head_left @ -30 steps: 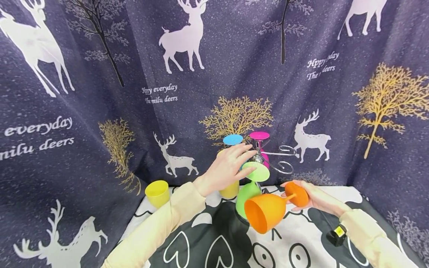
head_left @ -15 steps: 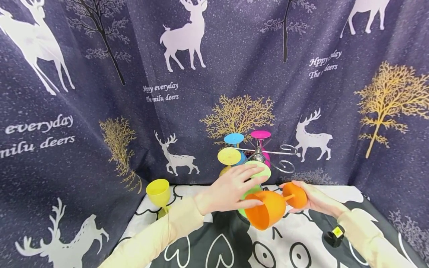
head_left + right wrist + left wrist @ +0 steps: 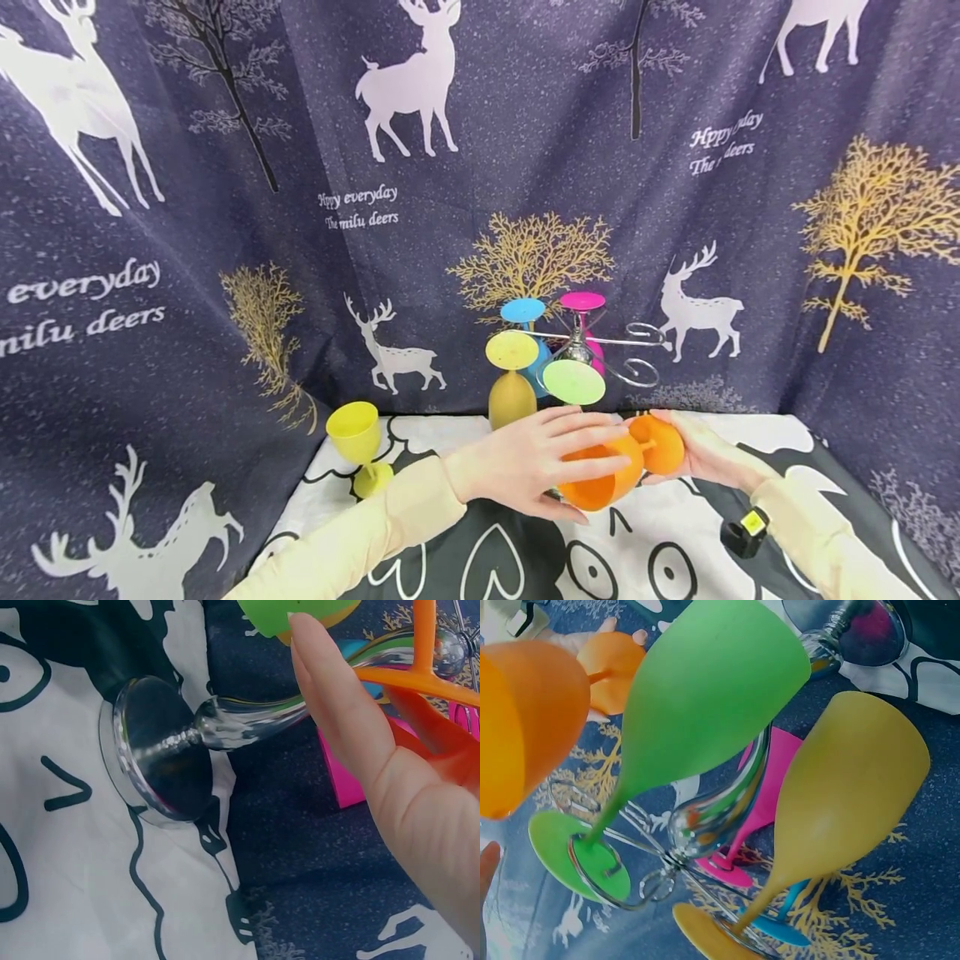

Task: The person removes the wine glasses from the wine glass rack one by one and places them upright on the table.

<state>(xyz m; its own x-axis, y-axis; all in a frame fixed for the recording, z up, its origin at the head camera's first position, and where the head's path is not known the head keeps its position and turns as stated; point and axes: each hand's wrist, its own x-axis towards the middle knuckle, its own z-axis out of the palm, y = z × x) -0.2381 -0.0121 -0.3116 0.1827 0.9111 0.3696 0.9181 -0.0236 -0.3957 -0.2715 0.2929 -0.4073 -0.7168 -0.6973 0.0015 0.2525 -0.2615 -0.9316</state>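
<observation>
An orange goblet (image 3: 628,465) lies tilted in the air, its open mouth facing left. My right hand (image 3: 705,450) grips it around the foot and lower stem. My left hand (image 3: 536,462) has its fingers stretched out, overlapping the orange bowl in the head view; in the left wrist view one fingertip (image 3: 487,866) shows below the goblet's rim. Just behind stands a chrome goblet rack (image 3: 577,350). From it hang upside-down goblets: green (image 3: 712,690), mustard yellow (image 3: 512,400), blue (image 3: 522,310) and pink (image 3: 582,302). The green bowl is hidden behind my left hand in the head view.
A yellow goblet (image 3: 354,429) stands upright at the table's left side. Two curled rack arms (image 3: 637,375) stick out to the right. The rack's round base (image 3: 165,750) rests on the black-and-white cloth (image 3: 630,558). A dark deer-print curtain (image 3: 405,250) closes off the back.
My left hand has come down from the rack, past the green goblet's foot, to the orange goblet's bowl. My right hand keeps the orange goblet nearly in place.
</observation>
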